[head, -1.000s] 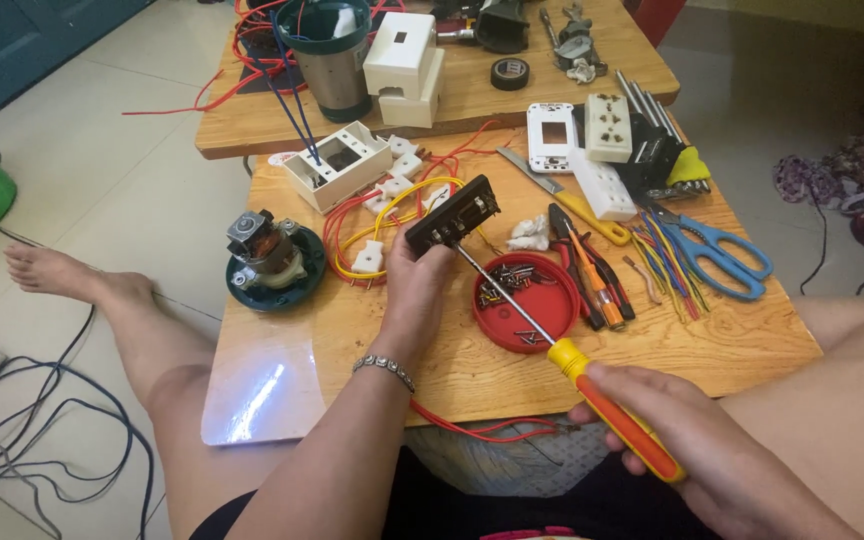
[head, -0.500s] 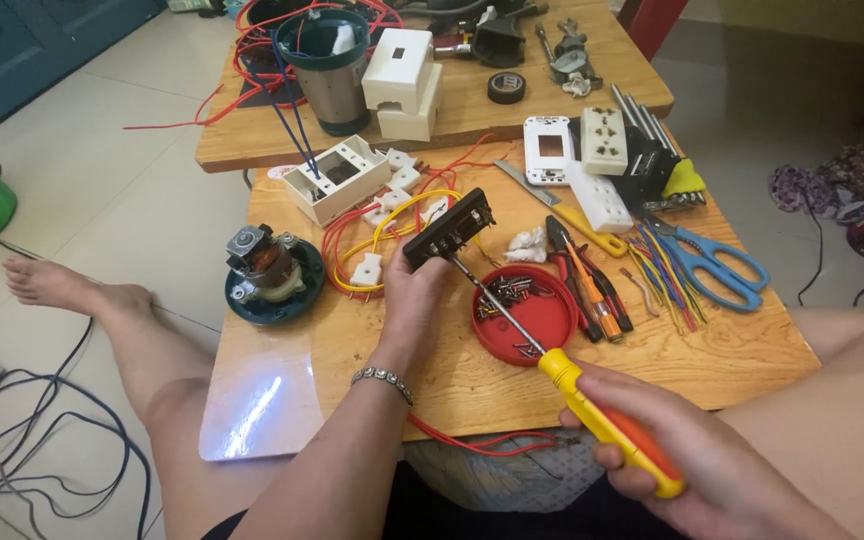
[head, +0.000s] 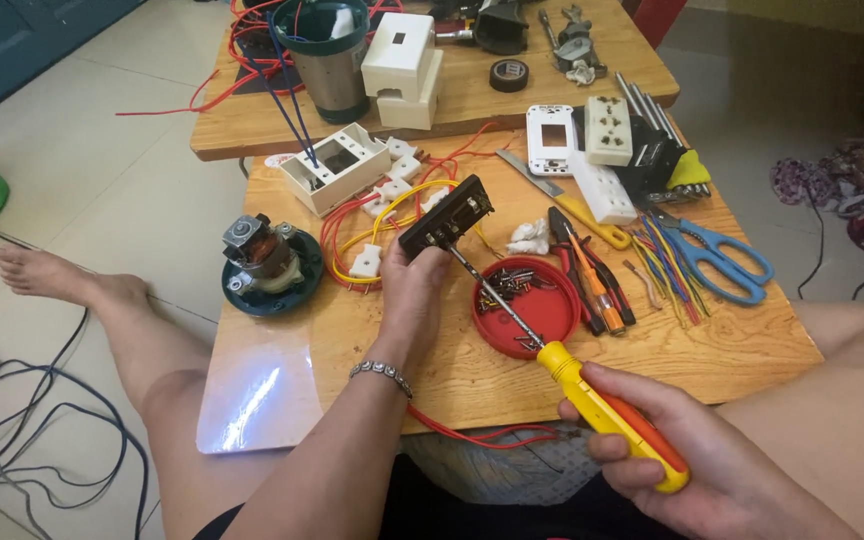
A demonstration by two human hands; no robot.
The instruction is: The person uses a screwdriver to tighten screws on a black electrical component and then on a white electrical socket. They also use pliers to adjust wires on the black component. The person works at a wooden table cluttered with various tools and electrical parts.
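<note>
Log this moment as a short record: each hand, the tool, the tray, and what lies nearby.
left hand: holds a black socket plate tilted above the table
right hand: grips the yellow and orange handle of the screwdriver
screwdriver tip: set against the plate's underside
red tray: on the table under the screwdriver shaft, screws inside
right of tray: pliers, blue scissors, coloured wire offcuts
left of plate: motor on a dark round base, yellow and red wires
wrist: beaded bracelet on the left
</note>
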